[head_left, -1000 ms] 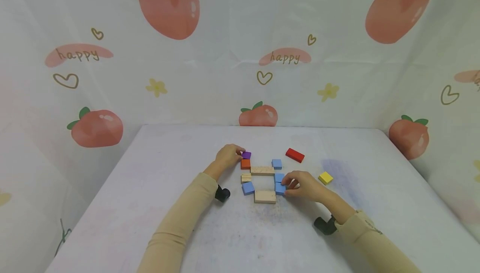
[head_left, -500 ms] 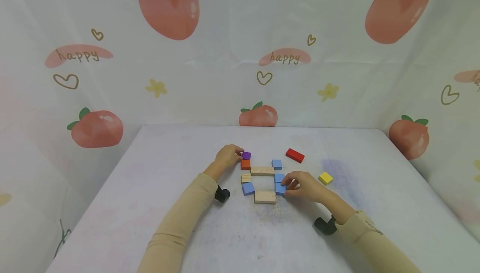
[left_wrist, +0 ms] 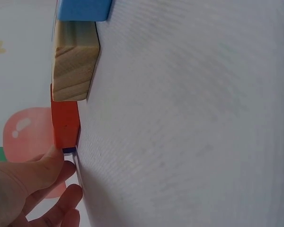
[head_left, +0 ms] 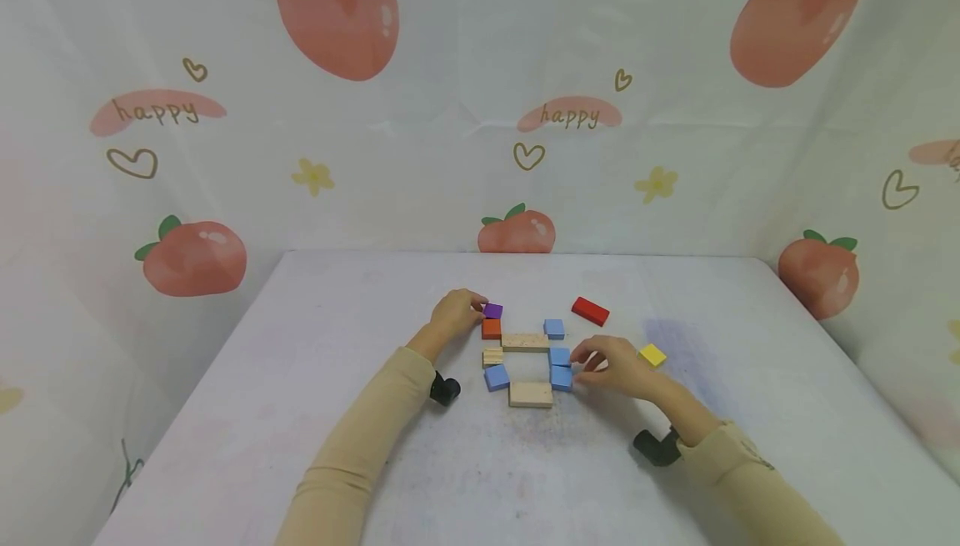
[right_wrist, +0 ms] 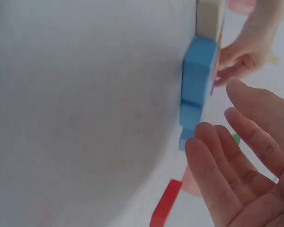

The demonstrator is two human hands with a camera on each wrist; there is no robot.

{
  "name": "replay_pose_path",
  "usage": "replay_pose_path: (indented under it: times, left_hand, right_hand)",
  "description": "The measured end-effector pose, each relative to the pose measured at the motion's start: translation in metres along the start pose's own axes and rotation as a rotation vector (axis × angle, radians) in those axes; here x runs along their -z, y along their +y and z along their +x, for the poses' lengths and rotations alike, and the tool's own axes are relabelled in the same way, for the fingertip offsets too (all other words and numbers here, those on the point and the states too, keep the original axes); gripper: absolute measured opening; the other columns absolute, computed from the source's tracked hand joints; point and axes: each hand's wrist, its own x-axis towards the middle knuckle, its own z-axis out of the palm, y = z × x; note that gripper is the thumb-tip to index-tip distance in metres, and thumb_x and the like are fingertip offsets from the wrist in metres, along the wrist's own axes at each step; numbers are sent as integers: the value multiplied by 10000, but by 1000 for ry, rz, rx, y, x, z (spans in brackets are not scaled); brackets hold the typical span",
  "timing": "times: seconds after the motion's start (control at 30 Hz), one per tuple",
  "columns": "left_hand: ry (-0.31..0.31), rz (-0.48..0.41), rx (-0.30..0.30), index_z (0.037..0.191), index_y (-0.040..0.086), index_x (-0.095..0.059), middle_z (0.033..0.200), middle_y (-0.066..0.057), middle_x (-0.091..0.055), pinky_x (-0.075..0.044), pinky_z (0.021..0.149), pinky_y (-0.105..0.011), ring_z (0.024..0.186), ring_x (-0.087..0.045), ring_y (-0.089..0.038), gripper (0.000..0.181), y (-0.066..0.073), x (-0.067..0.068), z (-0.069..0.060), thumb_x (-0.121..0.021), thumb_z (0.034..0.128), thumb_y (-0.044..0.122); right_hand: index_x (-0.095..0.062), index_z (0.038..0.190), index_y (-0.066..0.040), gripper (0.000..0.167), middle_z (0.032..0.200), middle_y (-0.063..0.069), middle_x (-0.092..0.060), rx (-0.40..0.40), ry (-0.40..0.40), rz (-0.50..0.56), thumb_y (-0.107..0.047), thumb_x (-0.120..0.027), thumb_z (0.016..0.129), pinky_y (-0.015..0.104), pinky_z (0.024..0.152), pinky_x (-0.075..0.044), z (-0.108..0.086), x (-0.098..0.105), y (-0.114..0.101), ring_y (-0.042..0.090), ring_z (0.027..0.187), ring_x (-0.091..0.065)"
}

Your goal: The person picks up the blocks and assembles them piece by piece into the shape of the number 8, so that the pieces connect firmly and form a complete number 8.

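My left hand (head_left: 455, 311) is at the left of a small purple block (head_left: 492, 311), with thumb and index finger pinching its edge. In the left wrist view only a dark sliver of that block shows past the thumb, behind an orange-red block (left_wrist: 65, 124). My right hand (head_left: 617, 365) hovers just right of two blue blocks (head_left: 561, 378), apart from them, its fingers loosely bent and holding nothing. The right wrist view shows the fingers spread beside the blue block (right_wrist: 199, 64). Natural wood blocks (head_left: 530, 394) and more blue ones complete a rough rectangular outline.
A red oblong block (head_left: 590, 311) lies behind the arrangement to the right. A yellow block (head_left: 652, 355) sits close behind my right hand. The white table (head_left: 390, 279) ends at a fruit-print cloth backdrop (head_left: 420, 187).
My right hand has come off the blue blocks, moving slightly right and up, and its fingers have opened a little. My left hand and the blocks have stayed in place.
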Motion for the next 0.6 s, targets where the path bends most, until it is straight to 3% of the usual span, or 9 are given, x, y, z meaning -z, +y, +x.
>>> replay_pose_path:
  times: [0.47,0.6]
  left_hand:
    - [-7,-26,14,1206,123,-638,1132,-73,-673,-453,965,-387,1136,-574,-253,316,0,1,-1,-611,892,142]
    - [-5,-35,17,1205,126,-639,1135,-72,-673,-452,966,-386,1140,-574,-254,316,-1,0,0,-613,890,146]
  right_hand:
    - [-638,1032,13,268,1016,176,-661,-103,134,-34,-115,-706,807,215,708,-531,-13,30,16,228,863,-630]
    - [-633,1047,11,287,1029,187,-657,-145,170,-56,-142,-704,814,286,729,-545,-20,41,20,249,873,-633]
